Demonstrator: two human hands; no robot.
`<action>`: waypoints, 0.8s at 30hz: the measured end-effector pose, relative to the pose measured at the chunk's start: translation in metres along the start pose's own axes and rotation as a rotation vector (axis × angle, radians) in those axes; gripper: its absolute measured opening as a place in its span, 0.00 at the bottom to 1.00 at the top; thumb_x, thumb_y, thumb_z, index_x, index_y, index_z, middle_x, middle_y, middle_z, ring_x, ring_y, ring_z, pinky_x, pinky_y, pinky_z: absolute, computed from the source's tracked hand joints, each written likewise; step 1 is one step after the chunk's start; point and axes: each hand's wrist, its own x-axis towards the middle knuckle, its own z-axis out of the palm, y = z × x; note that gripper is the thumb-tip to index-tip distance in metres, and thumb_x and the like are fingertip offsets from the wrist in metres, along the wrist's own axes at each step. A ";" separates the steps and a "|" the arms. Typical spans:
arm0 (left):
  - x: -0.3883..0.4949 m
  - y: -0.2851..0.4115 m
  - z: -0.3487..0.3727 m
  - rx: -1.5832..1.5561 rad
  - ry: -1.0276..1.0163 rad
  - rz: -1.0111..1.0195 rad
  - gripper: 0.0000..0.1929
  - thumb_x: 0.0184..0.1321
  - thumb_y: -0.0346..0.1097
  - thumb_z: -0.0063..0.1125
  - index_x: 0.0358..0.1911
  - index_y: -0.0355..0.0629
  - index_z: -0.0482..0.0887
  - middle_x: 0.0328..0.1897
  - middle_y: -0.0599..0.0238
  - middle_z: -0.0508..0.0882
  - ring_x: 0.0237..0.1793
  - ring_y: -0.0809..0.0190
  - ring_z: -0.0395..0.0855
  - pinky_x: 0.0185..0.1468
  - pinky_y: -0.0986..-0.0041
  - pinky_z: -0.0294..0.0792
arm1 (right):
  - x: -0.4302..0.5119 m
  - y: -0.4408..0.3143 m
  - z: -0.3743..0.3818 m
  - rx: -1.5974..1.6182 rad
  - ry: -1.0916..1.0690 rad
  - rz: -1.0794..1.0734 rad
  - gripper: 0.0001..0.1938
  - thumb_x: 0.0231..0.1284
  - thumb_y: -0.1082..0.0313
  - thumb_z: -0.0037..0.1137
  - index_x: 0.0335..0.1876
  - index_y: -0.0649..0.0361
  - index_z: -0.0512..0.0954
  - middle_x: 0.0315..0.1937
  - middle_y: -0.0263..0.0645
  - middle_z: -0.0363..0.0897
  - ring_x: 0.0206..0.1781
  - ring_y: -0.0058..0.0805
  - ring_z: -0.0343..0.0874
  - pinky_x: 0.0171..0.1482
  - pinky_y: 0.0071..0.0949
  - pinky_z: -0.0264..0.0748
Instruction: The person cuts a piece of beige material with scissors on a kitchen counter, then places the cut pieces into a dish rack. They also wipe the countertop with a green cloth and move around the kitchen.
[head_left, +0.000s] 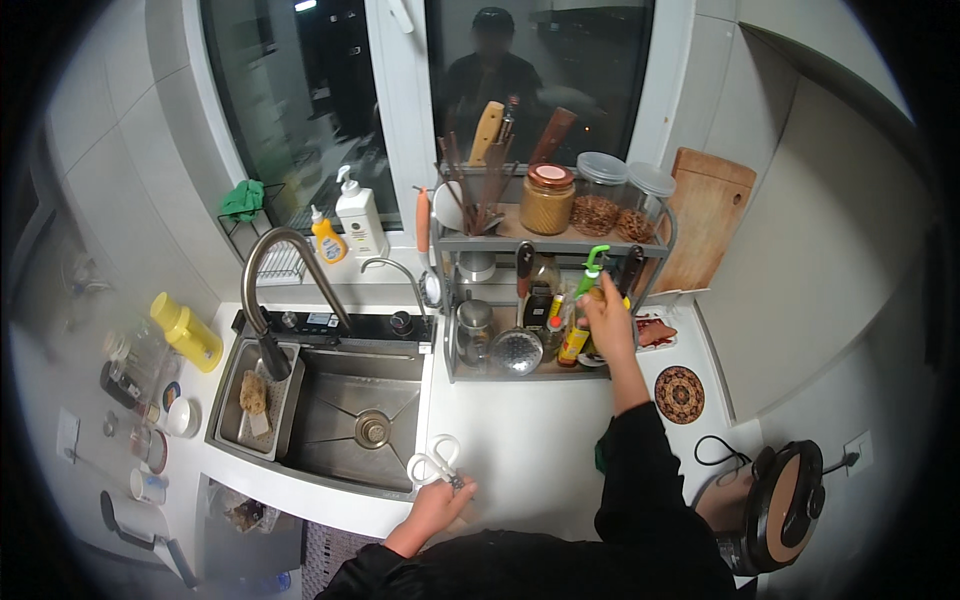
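Note:
My left hand (435, 510) is closed around a pair of scissors, whose white handle loops (433, 459) point away from me near the sink's front right corner. My right hand (606, 319) is raised at the rack's lower level, its fingers at a green-handled tool (591, 271), probably a peeler, upright at the rack front. Whether the fingers grip it, I cannot tell. A slotted ladle (517, 351) with a dark handle hangs left of it. Behind and beside the hand stand sauce bottles (574, 341).
A metal two-level rack (555, 245) holds jars, chopsticks and knives. To its left is a steel sink (352, 405) with an arched faucet (289, 244). A wooden cutting board (701, 217) leans at the right. A rice cooker (787, 510) and a round patterned mat (679, 394) sit on the right side.

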 end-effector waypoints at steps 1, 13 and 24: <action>-0.001 -0.001 -0.001 0.012 0.004 -0.017 0.13 0.64 0.44 0.53 0.38 0.43 0.84 0.32 0.53 0.84 0.36 0.45 0.83 0.40 0.63 0.73 | 0.015 -0.003 0.002 -0.066 0.024 0.005 0.30 0.67 0.68 0.50 0.72 0.65 0.55 0.47 0.46 0.81 0.34 0.23 0.83 0.35 0.21 0.77; 0.007 -0.021 -0.010 -0.011 0.017 -0.070 0.15 0.65 0.46 0.52 0.40 0.42 0.83 0.35 0.51 0.84 0.38 0.43 0.82 0.41 0.60 0.73 | 0.053 0.031 0.020 -0.069 0.148 -0.051 0.20 0.66 0.64 0.53 0.58 0.66 0.68 0.30 0.34 0.77 0.25 0.19 0.79 0.20 0.19 0.67; 0.018 -0.023 -0.017 -0.015 -0.048 -0.108 0.16 0.65 0.48 0.51 0.43 0.43 0.84 0.37 0.51 0.85 0.40 0.44 0.83 0.44 0.60 0.73 | 0.015 -0.079 0.000 -0.367 0.246 -0.359 0.09 0.60 0.69 0.55 0.44 0.62 0.79 0.38 0.43 0.79 0.41 0.38 0.80 0.44 0.32 0.75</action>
